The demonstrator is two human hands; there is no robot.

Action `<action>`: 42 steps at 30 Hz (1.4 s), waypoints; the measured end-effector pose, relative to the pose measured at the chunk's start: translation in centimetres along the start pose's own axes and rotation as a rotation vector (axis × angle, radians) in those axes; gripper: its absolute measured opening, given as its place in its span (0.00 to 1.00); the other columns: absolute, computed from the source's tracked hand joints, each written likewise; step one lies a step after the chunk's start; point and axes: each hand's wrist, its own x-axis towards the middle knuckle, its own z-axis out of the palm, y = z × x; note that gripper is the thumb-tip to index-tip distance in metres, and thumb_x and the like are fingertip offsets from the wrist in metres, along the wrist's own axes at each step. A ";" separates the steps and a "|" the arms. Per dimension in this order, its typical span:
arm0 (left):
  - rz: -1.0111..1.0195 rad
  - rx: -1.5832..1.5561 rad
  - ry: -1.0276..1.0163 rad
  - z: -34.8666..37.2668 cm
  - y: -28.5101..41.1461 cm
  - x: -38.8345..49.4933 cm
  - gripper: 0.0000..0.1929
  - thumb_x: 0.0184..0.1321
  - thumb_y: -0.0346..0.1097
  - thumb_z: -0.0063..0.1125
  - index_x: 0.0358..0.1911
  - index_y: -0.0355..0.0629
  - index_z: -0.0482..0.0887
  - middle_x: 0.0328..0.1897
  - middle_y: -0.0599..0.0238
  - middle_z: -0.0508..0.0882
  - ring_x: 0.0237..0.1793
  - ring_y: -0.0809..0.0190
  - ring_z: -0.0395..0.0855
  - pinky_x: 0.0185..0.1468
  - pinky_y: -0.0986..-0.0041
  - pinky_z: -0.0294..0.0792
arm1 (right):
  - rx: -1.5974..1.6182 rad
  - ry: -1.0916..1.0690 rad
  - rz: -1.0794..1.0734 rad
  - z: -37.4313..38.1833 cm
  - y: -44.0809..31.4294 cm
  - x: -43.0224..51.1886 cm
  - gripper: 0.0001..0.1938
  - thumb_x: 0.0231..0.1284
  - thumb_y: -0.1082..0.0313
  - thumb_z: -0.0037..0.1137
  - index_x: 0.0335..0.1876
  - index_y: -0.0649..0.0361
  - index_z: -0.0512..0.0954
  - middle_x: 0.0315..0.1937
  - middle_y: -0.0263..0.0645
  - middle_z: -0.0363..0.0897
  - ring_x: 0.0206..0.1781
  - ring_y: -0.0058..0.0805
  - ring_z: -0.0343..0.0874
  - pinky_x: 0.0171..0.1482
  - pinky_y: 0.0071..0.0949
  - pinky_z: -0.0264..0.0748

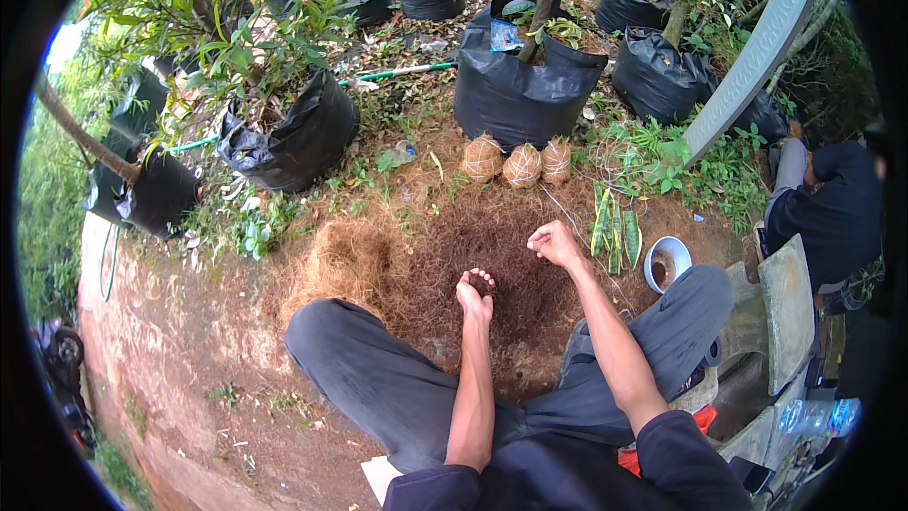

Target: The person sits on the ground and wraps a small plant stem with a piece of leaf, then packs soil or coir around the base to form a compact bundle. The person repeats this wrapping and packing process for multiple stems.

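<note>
My left hand [475,293] is cupped palm up, with a clump of dark planting mix [483,287] in it. Above the right part of the dark fibrous mix pile [518,312], my right hand [557,244] has its fingertips drawn together; whether they pinch anything is too small to tell. A heap of tan coconut fibre [347,270] adjoins the pile on the left. Beyond it stand three fibre balls bound with white string [523,166]. Cut snake plant leaves [615,231] lie to the right, beside a white bucket [667,265] with brown contents.
Black grow bags with plants [528,96] line the far side. Loose string [617,156] lies tangled by the weeds. At right, another person [826,206] sits near a grey post [755,50]. A plastic bottle [819,417] and phone [750,474] lie by concrete slabs [786,312].
</note>
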 end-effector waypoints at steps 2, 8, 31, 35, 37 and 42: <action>-0.013 0.006 0.043 0.1 -0.1 0.0 0.12 0.64 0.40 0.35 0.30 0.42 0.71 0.24 0.65 0.73 0.26 0.62 0.71 0.32 0.71 0.66 | 0.162 -0.043 0.005 -0.6 -0.2 0.1 0.07 0.48 0.76 0.62 0.35 0.63 0.81 0.27 0.40 0.82 0.25 0.21 0.80 0.30 0.23 0.76; -0.007 0.022 0.050 0.1 -0.1 0.0 0.13 0.64 0.40 0.35 0.30 0.43 0.71 0.24 0.65 0.73 0.26 0.62 0.71 0.32 0.71 0.66 | 0.201 -0.148 0.160 -1.4 -0.2 -0.2 0.10 0.49 0.74 0.61 0.39 0.62 0.81 0.29 0.35 0.82 0.31 0.20 0.79 0.34 0.20 0.76; 0.028 0.065 0.028 0.1 -0.2 0.1 0.13 0.66 0.40 0.35 0.30 0.43 0.71 0.24 0.65 0.74 0.25 0.63 0.71 0.30 0.71 0.66 | -0.232 0.143 0.262 4.6 4.6 -0.2 0.16 0.44 0.58 0.68 0.25 0.65 0.77 0.30 0.53 0.79 0.39 0.47 0.80 0.42 0.39 0.75; 0.016 0.092 0.056 0.1 -0.3 0.0 0.13 0.66 0.40 0.34 0.29 0.43 0.71 0.24 0.65 0.74 0.25 0.63 0.71 0.30 0.71 0.66 | -0.319 0.077 0.356 5.2 3.6 -0.8 0.20 0.42 0.52 0.69 0.28 0.63 0.77 0.34 0.53 0.80 0.44 0.48 0.80 0.45 0.42 0.75; 0.031 0.083 0.026 0.0 -0.2 0.1 0.13 0.66 0.41 0.34 0.30 0.43 0.71 0.23 0.65 0.74 0.25 0.62 0.72 0.30 0.71 0.66 | -0.338 0.131 0.256 5.5 3.5 -1.1 0.17 0.42 0.56 0.70 0.30 0.61 0.78 0.34 0.48 0.81 0.43 0.45 0.80 0.44 0.40 0.76; 0.039 0.084 0.047 -0.1 0.0 0.0 0.14 0.67 0.40 0.33 0.29 0.43 0.71 0.23 0.65 0.74 0.25 0.62 0.72 0.30 0.71 0.66 | -0.188 -0.124 0.207 3.2 3.4 -0.2 0.12 0.44 0.64 0.67 0.32 0.61 0.80 0.28 0.42 0.82 0.34 0.31 0.82 0.39 0.34 0.77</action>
